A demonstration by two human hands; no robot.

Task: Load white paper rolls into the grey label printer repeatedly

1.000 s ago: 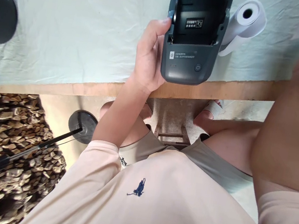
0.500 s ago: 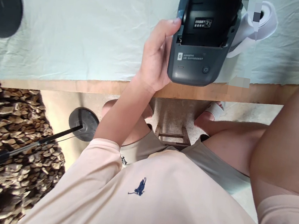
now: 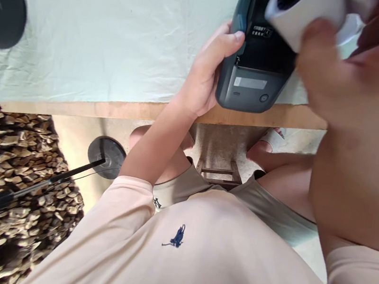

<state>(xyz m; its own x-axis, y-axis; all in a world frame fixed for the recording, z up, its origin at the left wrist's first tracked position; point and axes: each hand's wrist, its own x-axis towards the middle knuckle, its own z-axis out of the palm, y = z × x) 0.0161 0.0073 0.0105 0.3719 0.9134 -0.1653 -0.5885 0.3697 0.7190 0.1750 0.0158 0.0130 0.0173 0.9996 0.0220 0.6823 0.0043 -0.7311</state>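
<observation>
My left hand (image 3: 207, 73) grips the left side of a dark grey portable label printer (image 3: 248, 89), thumb on its edge. The printer's paper bay (image 3: 264, 53) lies uncovered, with a small white printed label inside and a round power button on the front. In my right hand (image 3: 344, 75), blurred by motion, is a white paper roll (image 3: 306, 16) with a dark core. The roll hangs over the upper right of the bay, hiding part of it. I cannot tell whether roll and printer touch.
A pale cloth (image 3: 103, 27) covers the table, whose wooden edge (image 3: 108, 111) runs across in front of me. A dark rounded object (image 3: 3, 2) stands at the far left. Below are a stand with a round black base (image 3: 106, 156), a wooden stool (image 3: 218, 175) and stacked firewood (image 3: 10, 157).
My right hand has come in from the right, carrying the paper roll from beside the printer to above its bay. My left hand and the printer have shifted slightly right, with the printer tilting a little.
</observation>
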